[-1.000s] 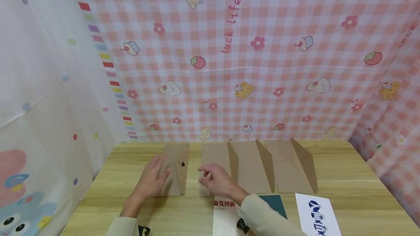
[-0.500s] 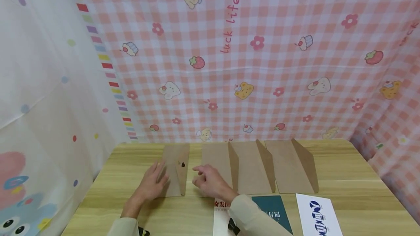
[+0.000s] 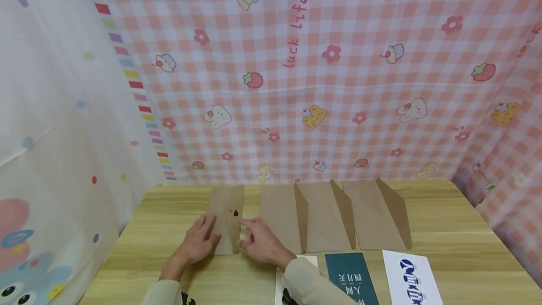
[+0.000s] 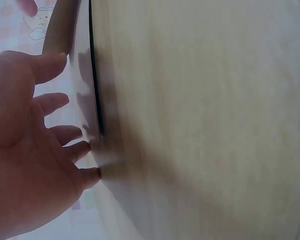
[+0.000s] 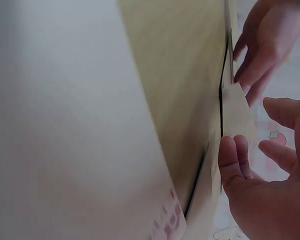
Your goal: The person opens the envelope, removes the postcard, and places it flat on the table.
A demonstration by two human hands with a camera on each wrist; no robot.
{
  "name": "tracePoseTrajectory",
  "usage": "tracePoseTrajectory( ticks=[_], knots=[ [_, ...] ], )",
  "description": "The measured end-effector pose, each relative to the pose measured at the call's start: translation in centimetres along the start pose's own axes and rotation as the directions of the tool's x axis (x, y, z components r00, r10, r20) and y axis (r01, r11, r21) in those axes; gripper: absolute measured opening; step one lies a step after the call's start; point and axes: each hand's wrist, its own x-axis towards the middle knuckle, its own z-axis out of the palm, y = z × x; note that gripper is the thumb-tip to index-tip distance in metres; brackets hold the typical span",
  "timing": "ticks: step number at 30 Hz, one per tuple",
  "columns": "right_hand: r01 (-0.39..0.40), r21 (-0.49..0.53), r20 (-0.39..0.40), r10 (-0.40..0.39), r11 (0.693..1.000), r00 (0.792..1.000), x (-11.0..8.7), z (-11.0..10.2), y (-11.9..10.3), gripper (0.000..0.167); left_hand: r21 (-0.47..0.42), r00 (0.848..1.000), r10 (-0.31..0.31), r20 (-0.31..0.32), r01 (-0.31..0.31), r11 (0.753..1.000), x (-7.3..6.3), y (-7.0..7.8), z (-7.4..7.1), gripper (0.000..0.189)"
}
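Observation:
A brown kraft-paper envelope (image 3: 220,199) lies at the left of the row, its flap (image 3: 235,236) on the right side bearing a small dark mark (image 3: 235,213). My left hand (image 3: 198,240) rests its spread fingers on the envelope's left part; the left wrist view shows the fingertips (image 4: 93,175) down at its edge. My right hand (image 3: 263,244) reaches the flap's right edge with the index finger out. In the right wrist view, thumb and index finger stand apart beside the raised flap (image 5: 236,112), the other fingers bent and holding nothing.
Three more kraft envelopes (image 3: 277,208) (image 3: 326,220) (image 3: 372,220) lie to the right, flaps raised. Nearer are a cream card (image 3: 311,260) partly under the right sleeve, a dark green card (image 3: 349,272) and a white card (image 3: 408,276) with blue print. A checked curtain (image 3: 360,88) hangs behind the wooden table (image 3: 449,229).
My right hand has moved left from over the second envelope to the first envelope's flap, uncovering more of the green card. My left hand has stayed on the envelope, shifting slightly.

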Motion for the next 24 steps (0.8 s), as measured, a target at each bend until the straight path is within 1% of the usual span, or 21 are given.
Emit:
tracePoseTrajectory(
  ticks=[4, 6, 11, 14, 19, 24],
  knots=[
    [-0.004, -0.027, 0.007, 0.004, 1.0, 1.0, 0.1, 0.4, -0.1, 0.061, 0.035, 1.0, 0.024, 0.005, -0.024, 0.999, 0.3, -0.2, 0.5, 0.06],
    [-0.007, -0.051, 0.012, 0.007, 0.999, 1.0, 0.2, 0.6, -0.1, 0.064, 0.055, 0.999, 0.02, 0.024, -0.022, 0.998, 0.4, -0.1, 0.5, 0.061],
    [-0.019, -0.09, 0.024, 0.021, 0.996, 1.0, 0.5, 1.1, -0.3, 0.076, 0.09, 0.994, -0.044, 0.103, 0.035, 0.995, 0.3, 0.5, 0.2, 0.061],
    [-0.041, -0.094, 0.034, 0.044, 0.995, 0.998, 0.7, 1.3, -0.4, 0.079, 0.109, 0.989, -0.072, 0.131, 0.058, 0.992, 0.2, 0.6, 0.1, 0.062],
    [-0.09, -0.094, 0.046, 0.095, 0.991, 0.994, 0.9, 1.5, -0.7, 0.074, 0.124, 0.986, -0.083, 0.144, 0.065, 0.99, 0.2, 0.6, 0.2, 0.063],
    [-0.094, -0.107, 0.037, 0.098, 0.99, 0.995, 0.8, 1.7, -1.1, 0.07, 0.143, 0.984, -0.09, 0.154, 0.068, 0.987, 0.3, 0.6, 0.4, 0.063]
  ],
)
